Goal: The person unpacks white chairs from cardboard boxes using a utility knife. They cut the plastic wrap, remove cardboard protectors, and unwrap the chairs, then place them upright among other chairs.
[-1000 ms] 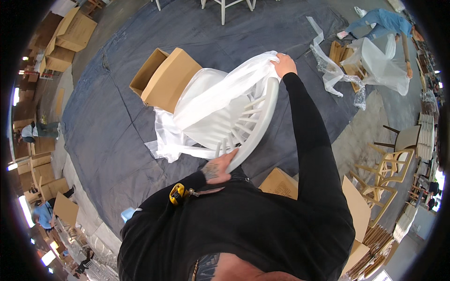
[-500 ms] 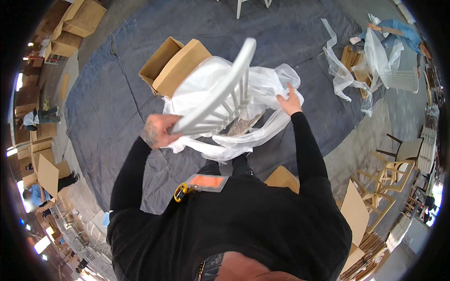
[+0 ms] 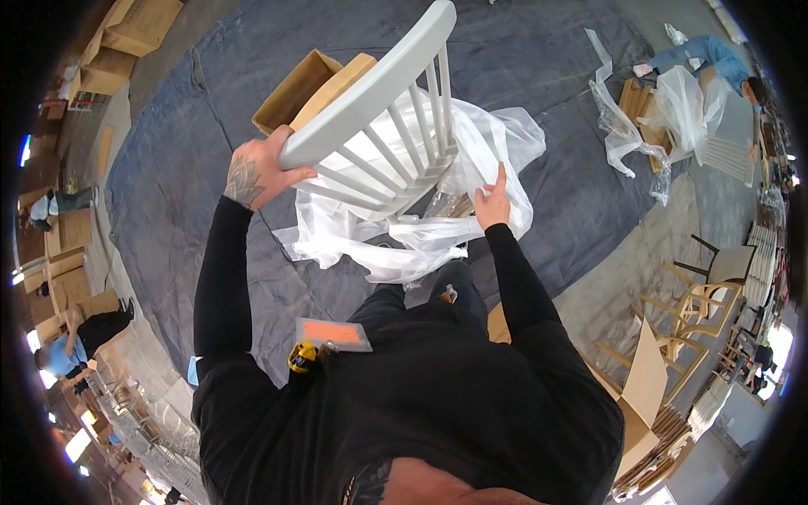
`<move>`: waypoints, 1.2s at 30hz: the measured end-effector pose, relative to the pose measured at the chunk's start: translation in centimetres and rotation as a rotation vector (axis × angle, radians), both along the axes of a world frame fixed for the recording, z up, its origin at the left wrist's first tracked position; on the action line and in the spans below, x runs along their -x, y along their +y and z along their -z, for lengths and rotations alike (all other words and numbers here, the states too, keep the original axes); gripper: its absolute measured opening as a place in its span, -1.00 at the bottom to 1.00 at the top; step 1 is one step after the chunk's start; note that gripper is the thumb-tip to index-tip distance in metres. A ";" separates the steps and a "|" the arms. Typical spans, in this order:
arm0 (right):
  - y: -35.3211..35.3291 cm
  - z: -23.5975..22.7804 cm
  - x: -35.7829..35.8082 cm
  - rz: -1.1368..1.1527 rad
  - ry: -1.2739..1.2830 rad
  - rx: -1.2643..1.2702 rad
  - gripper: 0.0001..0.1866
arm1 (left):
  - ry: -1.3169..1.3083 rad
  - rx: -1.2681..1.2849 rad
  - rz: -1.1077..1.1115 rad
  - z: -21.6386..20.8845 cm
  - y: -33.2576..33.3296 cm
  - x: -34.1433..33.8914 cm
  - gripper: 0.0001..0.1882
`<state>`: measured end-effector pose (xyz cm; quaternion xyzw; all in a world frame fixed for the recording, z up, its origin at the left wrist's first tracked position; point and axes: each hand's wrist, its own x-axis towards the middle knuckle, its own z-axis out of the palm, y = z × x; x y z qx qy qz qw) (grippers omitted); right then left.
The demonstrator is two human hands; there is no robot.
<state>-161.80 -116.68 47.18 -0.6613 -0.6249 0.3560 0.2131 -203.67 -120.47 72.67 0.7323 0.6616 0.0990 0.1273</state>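
Observation:
A light grey chair (image 3: 379,84) with a curved top rail and thin spindles stands tilted in front of me. My left hand (image 3: 261,168) is closed around the left end of its top rail. White plastic wrap (image 3: 497,139) lies bunched around the chair's seat and lower parts, hiding much of them. At the wrap's right side is my right hand (image 3: 494,200), its index finger stretched out and its other fingers curled on the plastic. Through a gap under the spindles shows a brownish, clear-wrapped bundle (image 3: 449,204), its kind unclear.
An open cardboard box (image 3: 299,84) stands just behind the chair on a dark ground cloth (image 3: 194,168). At the far right a person (image 3: 711,59) bends over more plastic and another chair. Wooden chair frames (image 3: 694,307) and an open carton (image 3: 644,379) stand at right.
My left hand has raised the chair's top rail up and leftward, so more spindles show. My right hand has come nearer to me and slightly left, its fingers now more curled.

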 end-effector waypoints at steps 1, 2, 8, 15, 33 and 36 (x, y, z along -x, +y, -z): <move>1.4 0.3 0.8 -0.032 0.041 -0.017 0.03 | -0.016 0.020 -0.037 0.0 0.1 -0.1 -0.38; 2.9 0.8 1.8 -0.054 0.088 -0.033 0.04 | -0.025 0.041 -0.065 -0.6 0.3 -0.1 -0.38; 11.3 10.5 2.2 -0.212 -0.181 0.480 0.47 | -0.049 0.172 -0.187 -1.4 1.6 -0.1 -0.38; 12.0 23.0 5.2 0.013 -0.221 0.494 0.43 | -0.081 0.247 -0.407 1.8 2.5 9.0 -0.38; 16.5 20.4 -10.0 -0.268 -0.320 -0.396 0.00 | 0.231 0.077 -0.522 -0.4 -0.5 18.0 -0.15; 4.5 20.1 -2.6 -0.586 -0.062 -0.048 -0.24 | 0.147 0.045 -0.506 0.3 -0.8 18.8 -0.16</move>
